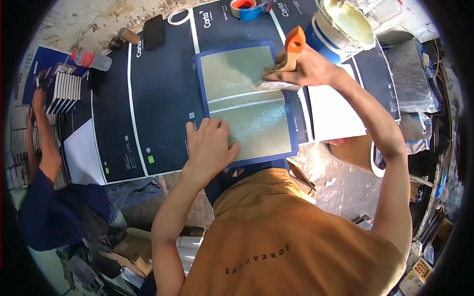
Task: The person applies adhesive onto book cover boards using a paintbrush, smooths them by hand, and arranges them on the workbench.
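Observation:
Before me lies an opened-out book cover (237, 71), with greyish boards, a blue turned border and pale strips across its middle. Its lower panel has a wet sheen. My right hand (311, 66) grips a wide paintbrush (295, 42) with an orange handle end, its pale bristles on the upper panel near the right edge. My left hand (205, 148) rests at the lower left edge of the cover, fingers apart and nothing in them. A bucket (326, 37) of creamy, pale liquid stands beyond my right hand.
Dark printed sheets (163, 93) cover the table. At the back are a black phone (154, 32), a tape roll (178, 17) and blue tape (252, 11). White paper (335, 113) lies right. On the left, a co-worker's arm (47, 133) reaches beside stacked books (65, 92) and a bottle (93, 60).

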`<move>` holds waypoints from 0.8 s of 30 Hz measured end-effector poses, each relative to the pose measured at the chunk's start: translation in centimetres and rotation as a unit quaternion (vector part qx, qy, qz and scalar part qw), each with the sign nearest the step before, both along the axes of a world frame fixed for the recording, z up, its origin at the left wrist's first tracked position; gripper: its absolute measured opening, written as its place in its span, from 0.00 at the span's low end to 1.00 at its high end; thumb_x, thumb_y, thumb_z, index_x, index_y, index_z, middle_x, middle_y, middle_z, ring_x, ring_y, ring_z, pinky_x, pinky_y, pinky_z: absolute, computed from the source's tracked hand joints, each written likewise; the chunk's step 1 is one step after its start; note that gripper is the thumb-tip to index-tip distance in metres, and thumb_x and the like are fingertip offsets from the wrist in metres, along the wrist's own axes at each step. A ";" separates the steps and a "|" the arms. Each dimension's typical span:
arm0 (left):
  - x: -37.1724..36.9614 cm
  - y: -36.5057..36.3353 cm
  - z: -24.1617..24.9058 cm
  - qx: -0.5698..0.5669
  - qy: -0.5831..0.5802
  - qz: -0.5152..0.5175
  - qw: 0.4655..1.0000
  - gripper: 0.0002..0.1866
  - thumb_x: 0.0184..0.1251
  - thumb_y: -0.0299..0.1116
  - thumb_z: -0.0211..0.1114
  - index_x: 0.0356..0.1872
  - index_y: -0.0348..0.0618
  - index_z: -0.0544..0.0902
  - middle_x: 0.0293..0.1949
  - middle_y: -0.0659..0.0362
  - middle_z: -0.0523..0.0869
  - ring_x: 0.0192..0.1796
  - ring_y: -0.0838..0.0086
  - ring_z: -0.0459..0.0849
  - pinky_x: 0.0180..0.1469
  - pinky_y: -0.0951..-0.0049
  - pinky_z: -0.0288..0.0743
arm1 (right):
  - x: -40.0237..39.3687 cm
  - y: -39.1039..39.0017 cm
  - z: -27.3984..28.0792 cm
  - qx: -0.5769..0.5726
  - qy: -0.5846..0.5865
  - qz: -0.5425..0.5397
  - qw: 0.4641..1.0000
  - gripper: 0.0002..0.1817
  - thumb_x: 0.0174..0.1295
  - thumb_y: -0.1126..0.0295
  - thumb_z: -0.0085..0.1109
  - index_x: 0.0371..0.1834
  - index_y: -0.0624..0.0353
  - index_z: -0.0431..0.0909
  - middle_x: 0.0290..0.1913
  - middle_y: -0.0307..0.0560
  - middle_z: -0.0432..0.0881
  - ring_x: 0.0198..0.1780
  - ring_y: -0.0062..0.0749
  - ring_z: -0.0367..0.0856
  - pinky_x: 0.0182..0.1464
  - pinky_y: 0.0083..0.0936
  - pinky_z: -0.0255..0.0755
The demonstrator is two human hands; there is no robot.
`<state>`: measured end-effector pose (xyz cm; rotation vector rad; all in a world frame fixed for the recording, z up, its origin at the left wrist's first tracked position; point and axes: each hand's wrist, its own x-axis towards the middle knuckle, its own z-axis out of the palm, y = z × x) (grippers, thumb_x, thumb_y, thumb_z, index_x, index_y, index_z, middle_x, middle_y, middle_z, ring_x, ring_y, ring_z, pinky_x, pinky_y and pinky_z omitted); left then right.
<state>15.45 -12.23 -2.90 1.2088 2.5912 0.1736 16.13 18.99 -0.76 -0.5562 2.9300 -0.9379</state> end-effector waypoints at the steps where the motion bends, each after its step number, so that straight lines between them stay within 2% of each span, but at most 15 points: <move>1: 0.0 0.0 0.0 0.004 0.000 0.001 1.000 0.21 0.53 0.45 0.70 0.43 0.42 0.87 0.43 0.57 0.84 0.48 0.65 0.80 0.50 0.59 0.61 | 0.5 0.2 1.4 0.016 -0.044 -0.026 0.999 0.16 0.60 0.60 0.71 0.37 0.64 0.85 0.34 0.51 0.84 0.36 0.39 0.86 0.37 0.31 0.77; 3: 0.2 0.0 0.0 0.010 -0.001 0.001 1.000 0.21 0.53 0.45 0.71 0.44 0.42 0.87 0.44 0.57 0.84 0.49 0.65 0.80 0.50 0.59 0.61 | 0.5 -1.3 2.8 -0.011 0.046 -0.014 0.999 0.16 0.59 0.60 0.73 0.33 0.64 0.83 0.30 0.52 0.83 0.33 0.37 0.85 0.35 0.32 0.76; 5: 0.2 0.1 0.2 -0.003 -0.008 0.006 1.000 0.22 0.52 0.45 0.72 0.44 0.42 0.87 0.44 0.57 0.85 0.50 0.65 0.80 0.50 0.59 0.61 | -0.4 -4.3 3.3 -0.015 -0.056 -0.014 0.998 0.18 0.59 0.56 0.72 0.34 0.63 0.82 0.30 0.51 0.82 0.32 0.41 0.84 0.35 0.33 0.76; 7: 0.3 0.3 0.2 -0.008 -0.011 0.012 1.000 0.22 0.51 0.45 0.72 0.45 0.42 0.87 0.45 0.56 0.85 0.51 0.65 0.80 0.50 0.59 0.61 | -1.8 -7.0 0.2 -0.114 0.079 0.061 0.989 0.21 0.60 0.53 0.70 0.35 0.63 0.80 0.27 0.52 0.80 0.31 0.46 0.82 0.34 0.36 0.75; 8: 0.3 0.2 0.2 -0.004 -0.010 0.015 1.000 0.22 0.51 0.45 0.72 0.45 0.42 0.87 0.45 0.56 0.85 0.52 0.65 0.80 0.50 0.59 0.61 | -2.6 -8.1 -0.9 -0.120 0.089 0.085 0.985 0.23 0.61 0.50 0.68 0.36 0.63 0.79 0.26 0.53 0.80 0.30 0.50 0.82 0.34 0.37 0.75; 11: 0.2 0.2 0.4 -0.008 -0.016 0.017 1.000 0.23 0.50 0.44 0.73 0.45 0.42 0.87 0.45 0.56 0.85 0.52 0.64 0.80 0.50 0.60 0.62 | -2.7 -7.2 -1.2 -0.028 -0.075 0.105 0.991 0.23 0.61 0.51 0.68 0.36 0.64 0.79 0.29 0.56 0.81 0.33 0.51 0.82 0.35 0.38 0.76; 12: 0.2 0.2 0.4 -0.008 -0.019 0.022 1.000 0.23 0.50 0.44 0.74 0.45 0.42 0.88 0.45 0.55 0.85 0.51 0.64 0.81 0.50 0.60 0.62 | -1.9 -6.0 -0.2 0.034 -0.103 0.072 0.991 0.21 0.62 0.51 0.67 0.37 0.62 0.80 0.36 0.54 0.82 0.39 0.49 0.82 0.40 0.39 0.76; 14: 0.3 0.2 0.3 0.001 -0.008 0.020 1.000 0.22 0.50 0.44 0.74 0.44 0.42 0.88 0.44 0.55 0.86 0.51 0.64 0.81 0.50 0.60 0.62 | 0.7 -2.0 -1.5 0.003 0.003 0.063 0.998 0.19 0.63 0.51 0.66 0.38 0.59 0.82 0.40 0.51 0.82 0.43 0.46 0.81 0.45 0.39 0.75; 15: 0.2 0.3 0.3 0.007 0.000 0.014 1.000 0.22 0.49 0.44 0.74 0.44 0.42 0.88 0.43 0.55 0.86 0.50 0.64 0.81 0.51 0.60 0.61 | 1.6 0.2 -1.6 0.038 0.016 0.097 0.994 0.18 0.63 0.51 0.67 0.40 0.56 0.83 0.41 0.49 0.82 0.45 0.45 0.80 0.49 0.38 0.74; 17: -0.1 0.1 0.3 0.043 0.003 0.000 0.999 0.17 0.50 0.42 0.73 0.38 0.42 0.87 0.40 0.55 0.84 0.47 0.61 0.81 0.49 0.59 0.65 | 4.7 3.1 0.5 0.069 -0.049 0.013 0.996 0.18 0.62 0.54 0.69 0.42 0.58 0.83 0.41 0.50 0.81 0.43 0.45 0.81 0.46 0.35 0.76; 19: -1.5 -0.2 -0.4 0.126 -0.010 0.022 0.992 0.14 0.51 0.40 0.72 0.35 0.42 0.86 0.38 0.54 0.83 0.45 0.59 0.82 0.48 0.58 0.68 | 7.3 3.4 3.2 0.052 -0.122 -0.139 0.981 0.18 0.61 0.58 0.70 0.45 0.61 0.83 0.37 0.49 0.83 0.39 0.37 0.83 0.42 0.32 0.77; 21: -4.3 -0.3 -2.4 0.252 -0.042 0.079 0.964 0.12 0.52 0.38 0.71 0.33 0.42 0.85 0.38 0.53 0.83 0.45 0.56 0.81 0.47 0.58 0.72 | 8.4 3.2 4.3 -0.034 -0.074 -0.222 0.972 0.18 0.61 0.59 0.70 0.45 0.63 0.83 0.37 0.48 0.85 0.38 0.30 0.84 0.40 0.29 0.78; 22: -5.5 0.2 -2.9 0.288 -0.001 0.133 0.949 0.13 0.52 0.35 0.71 0.37 0.42 0.81 0.38 0.51 0.82 0.44 0.53 0.81 0.47 0.56 0.75 | 8.8 3.1 4.3 -0.080 -0.053 -0.263 0.960 0.18 0.61 0.60 0.70 0.45 0.64 0.83 0.36 0.47 0.86 0.37 0.27 0.84 0.39 0.27 0.79; 23: -6.7 0.3 -4.0 0.281 0.020 0.179 0.943 0.21 0.51 0.37 0.71 0.47 0.42 0.80 0.43 0.48 0.81 0.47 0.53 0.82 0.50 0.55 0.75 | 8.9 3.1 1.2 -0.110 0.099 -0.358 0.922 0.17 0.62 0.61 0.69 0.42 0.66 0.85 0.34 0.46 0.87 0.34 0.23 0.84 0.38 0.24 0.79; 24: -7.4 0.7 -4.7 0.249 0.022 0.214 0.944 0.24 0.51 0.38 0.71 0.50 0.41 0.79 0.45 0.48 0.81 0.48 0.52 0.82 0.52 0.55 0.75 | 8.1 2.4 0.9 -0.125 0.143 -0.377 0.906 0.16 0.62 0.61 0.69 0.38 0.67 0.86 0.32 0.45 0.87 0.33 0.22 0.84 0.36 0.23 0.78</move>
